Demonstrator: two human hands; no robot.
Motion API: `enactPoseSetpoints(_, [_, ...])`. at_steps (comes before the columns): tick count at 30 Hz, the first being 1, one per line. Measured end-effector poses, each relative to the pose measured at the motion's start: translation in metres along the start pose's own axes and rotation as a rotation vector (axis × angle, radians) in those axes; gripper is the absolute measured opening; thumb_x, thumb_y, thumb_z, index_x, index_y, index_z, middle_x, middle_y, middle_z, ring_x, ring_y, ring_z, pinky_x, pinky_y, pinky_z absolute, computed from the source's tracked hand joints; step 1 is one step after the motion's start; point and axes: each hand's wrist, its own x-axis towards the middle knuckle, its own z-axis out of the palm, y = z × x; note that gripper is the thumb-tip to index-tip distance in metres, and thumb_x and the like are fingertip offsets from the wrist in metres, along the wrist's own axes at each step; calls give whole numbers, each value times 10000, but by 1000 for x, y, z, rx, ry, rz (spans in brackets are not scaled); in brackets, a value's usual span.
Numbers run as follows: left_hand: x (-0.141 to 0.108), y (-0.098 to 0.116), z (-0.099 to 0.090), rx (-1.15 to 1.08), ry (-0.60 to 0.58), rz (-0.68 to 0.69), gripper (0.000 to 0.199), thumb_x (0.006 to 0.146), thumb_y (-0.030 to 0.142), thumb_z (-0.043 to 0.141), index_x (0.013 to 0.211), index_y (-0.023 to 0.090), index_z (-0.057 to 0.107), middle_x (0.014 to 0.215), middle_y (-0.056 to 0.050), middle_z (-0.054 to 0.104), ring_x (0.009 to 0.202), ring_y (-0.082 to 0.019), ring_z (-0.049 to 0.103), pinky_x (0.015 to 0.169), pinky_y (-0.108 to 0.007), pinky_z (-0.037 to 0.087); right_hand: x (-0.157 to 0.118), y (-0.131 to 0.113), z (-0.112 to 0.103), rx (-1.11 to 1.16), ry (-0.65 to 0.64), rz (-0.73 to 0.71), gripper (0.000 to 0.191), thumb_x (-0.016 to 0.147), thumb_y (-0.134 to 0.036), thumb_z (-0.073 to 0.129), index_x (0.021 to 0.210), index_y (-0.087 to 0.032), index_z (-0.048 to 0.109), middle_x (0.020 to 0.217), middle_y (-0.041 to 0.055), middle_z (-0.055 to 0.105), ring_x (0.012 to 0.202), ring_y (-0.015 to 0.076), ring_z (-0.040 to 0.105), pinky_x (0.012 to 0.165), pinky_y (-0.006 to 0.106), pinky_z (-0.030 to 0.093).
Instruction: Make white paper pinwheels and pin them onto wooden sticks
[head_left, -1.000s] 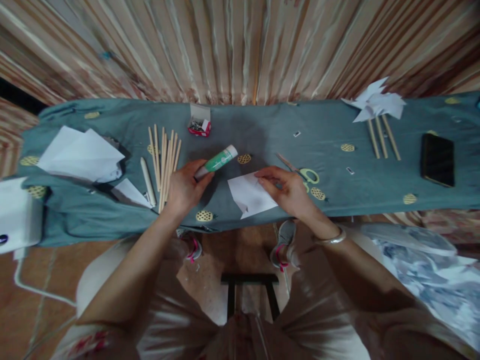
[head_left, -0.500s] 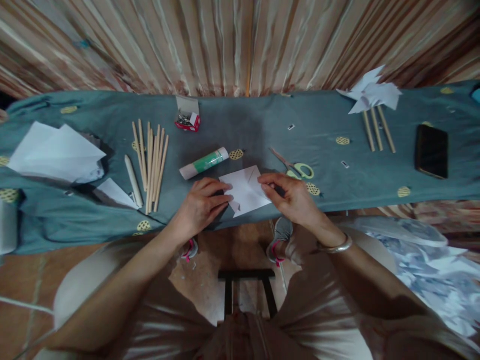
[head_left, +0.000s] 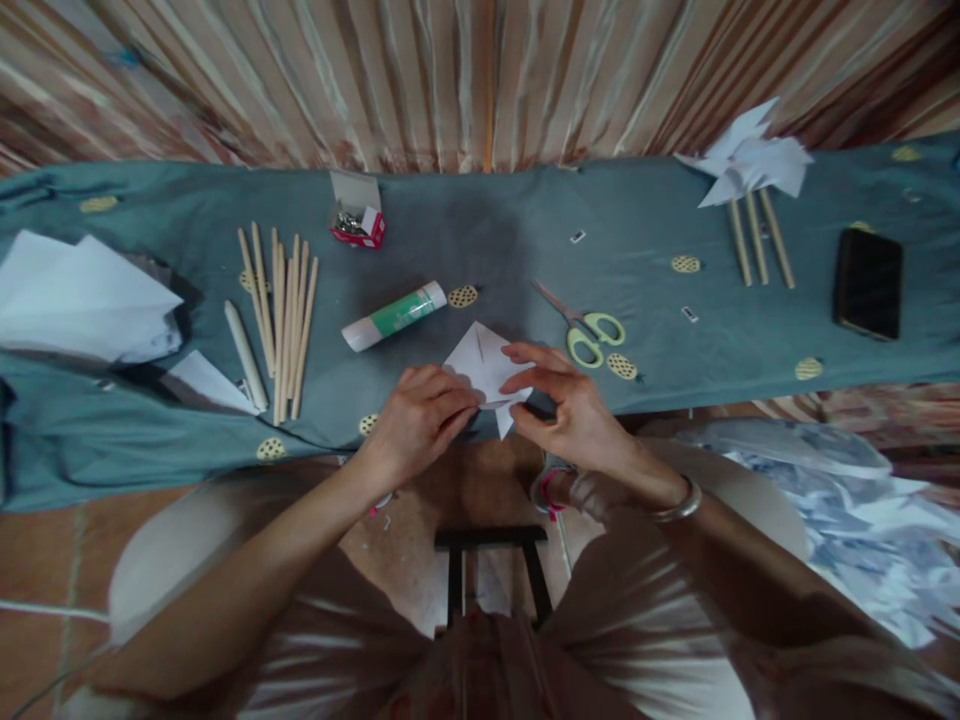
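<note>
A folded white sheet of paper [head_left: 480, 362] is held near the table's front edge, one corner pointing away from me and a small pointed flap hanging below. A short line or slit runs down from its top corner. My left hand [head_left: 420, 415] is closed on its lower left edge, fingertips pressed together. At its right side, my right hand [head_left: 562, 405] has the paper between thumb and fingers, its upper fingers spread over the surface. Just beyond lie a glue stick [head_left: 395, 316] on the left and green-handled scissors [head_left: 581, 325] on the right.
Wooden sticks [head_left: 289, 320], a whitish marker-like stick [head_left: 245, 352] and a paper stack [head_left: 79, 300] lie left. Behind is an open red box [head_left: 358, 225] of small metal pieces. Paper pinwheels [head_left: 757, 165] on sticks and a phone [head_left: 868, 284] lie right. A paper-filled bag [head_left: 862, 540] stands below.
The paper has turned so a corner points away from me, and a flap now shows below it. My right hand's fingers have spread; my view has shifted slightly.
</note>
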Motion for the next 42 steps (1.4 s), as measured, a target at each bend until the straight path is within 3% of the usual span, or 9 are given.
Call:
enactPoseSetpoints(3, [0,0,1,8,6,-18,237,977,286,502,984,189,718,885,-63,722,876,-210,625,762,-351,425,-1,1,4,20,-10,14,62,821,-217,660,839,-232,717,1331,90,624,1258,291,556,1063,521,416])
enactPoseSetpoints(13, [0,2,1,-25,-5,-67,204,959,283,522,952,192,705,899,-55,728,877,-212,632,774,-352,420,2,3,12,120,37,81,64,822,-211,677,777,-223,722,1313,80,625,1242,272,564,1062,478,430])
enactPoseSetpoints(19, [-2,5,3,-24,26,-81,234,957,276,552,1143,171,649,943,-57,732,891,-200,645,797,-339,439,3,3,16,68,65,79,88,825,-215,664,755,-222,715,1295,74,634,1216,271,575,1041,485,450])
enactPoseSetpoints(25, [-3,6,3,37,52,32,173,963,239,552,1038,191,700,945,-48,746,910,-198,639,841,-365,418,3,3,18,-15,70,59,87,831,-222,655,771,-209,717,1274,97,645,1182,272,596,1018,485,469])
enactPoseSetpoints(42, [0,3,3,-10,-5,-35,223,977,286,533,1048,192,722,953,-60,749,941,-201,651,833,-363,423,3,1,17,-59,66,56,90,838,-217,639,767,-212,694,1278,98,648,1188,276,597,1015,487,463])
